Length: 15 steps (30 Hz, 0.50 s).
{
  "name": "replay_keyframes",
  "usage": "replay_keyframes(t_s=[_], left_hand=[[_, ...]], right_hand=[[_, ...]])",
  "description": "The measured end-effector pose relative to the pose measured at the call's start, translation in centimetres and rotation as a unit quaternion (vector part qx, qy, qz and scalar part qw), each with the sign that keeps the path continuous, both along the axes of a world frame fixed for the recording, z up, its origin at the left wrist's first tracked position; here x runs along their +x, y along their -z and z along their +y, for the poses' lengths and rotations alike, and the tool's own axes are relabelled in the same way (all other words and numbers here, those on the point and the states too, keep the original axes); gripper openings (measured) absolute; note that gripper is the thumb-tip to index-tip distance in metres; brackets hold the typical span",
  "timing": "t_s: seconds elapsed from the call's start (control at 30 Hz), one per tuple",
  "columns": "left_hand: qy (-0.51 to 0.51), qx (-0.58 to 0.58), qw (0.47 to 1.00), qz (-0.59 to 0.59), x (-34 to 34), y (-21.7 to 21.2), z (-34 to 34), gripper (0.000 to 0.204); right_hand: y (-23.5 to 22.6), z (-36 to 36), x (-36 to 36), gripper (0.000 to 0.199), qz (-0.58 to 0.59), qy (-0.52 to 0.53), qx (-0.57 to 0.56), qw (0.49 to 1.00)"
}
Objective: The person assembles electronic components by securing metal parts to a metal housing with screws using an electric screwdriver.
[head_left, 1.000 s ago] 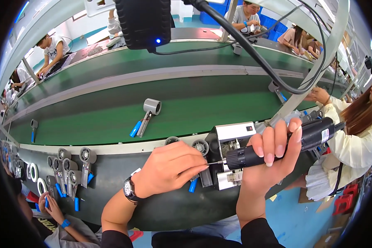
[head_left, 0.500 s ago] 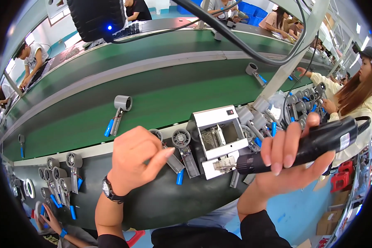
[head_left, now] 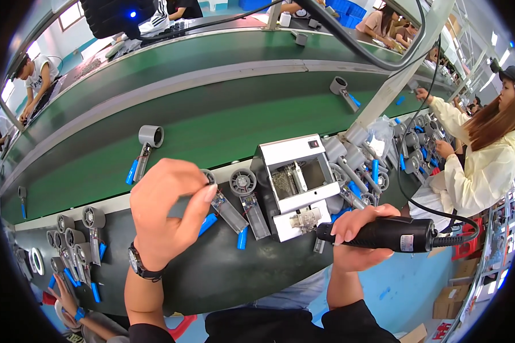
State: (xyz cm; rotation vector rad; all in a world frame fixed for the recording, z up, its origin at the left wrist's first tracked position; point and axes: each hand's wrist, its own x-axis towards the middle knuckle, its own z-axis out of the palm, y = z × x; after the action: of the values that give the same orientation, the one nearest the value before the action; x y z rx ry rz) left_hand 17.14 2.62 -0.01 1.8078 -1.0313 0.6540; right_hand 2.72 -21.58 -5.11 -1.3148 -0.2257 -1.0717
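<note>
Left hand (head_left: pixel 169 203): pinch contents too small to tell. Black electric screwdriver (head_left: pixel 403 234): partly hidden by right hand (head_left: pixel 355 255); bit indistinct near screw feeder (head_left: pixel 309 196). Grey fan housing (head_left: pixel 210 174): partly behind left hand. Black box (head_left: pixel 117 17): cropped by upper edge.

One screw feeder (head_left: pixel 309 198), two fan units (head_left: pixel 254 214) just left of it, one power screwdriver (head_left: pixel 397 234)

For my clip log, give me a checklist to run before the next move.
1. Screwdriver gripped in right hand: ok.
2. Screw loaded on it: cannot tell, too small to see.
3. Its cord clear of the screw feeder: ok, it loops off right.
4. Left hand holding a part: cannot tell, grip unclear.
5. Fan unit just left of the feeder has its blue cylinder seated: not ok, it lies outside the handle.
</note>
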Motion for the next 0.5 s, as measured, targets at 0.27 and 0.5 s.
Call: replay_keyframes(t_s=[0.27, 0.5], left_hand=[[0.004, 0.03, 0.999, 0.021, 0.1, 0.1, -0.4, 0.014], [0.013, 0.049, 0.999, 0.017, 0.0, 0.3, -0.5, 0.013]], right_hand=[[1.1, 0.1, 0.0, 0.074, 0.03, -0.026, -0.025, 0.999], [-0.2, -2.9, 3.9, 0.075, 0.135, -0.36, -0.017, 0.923]])
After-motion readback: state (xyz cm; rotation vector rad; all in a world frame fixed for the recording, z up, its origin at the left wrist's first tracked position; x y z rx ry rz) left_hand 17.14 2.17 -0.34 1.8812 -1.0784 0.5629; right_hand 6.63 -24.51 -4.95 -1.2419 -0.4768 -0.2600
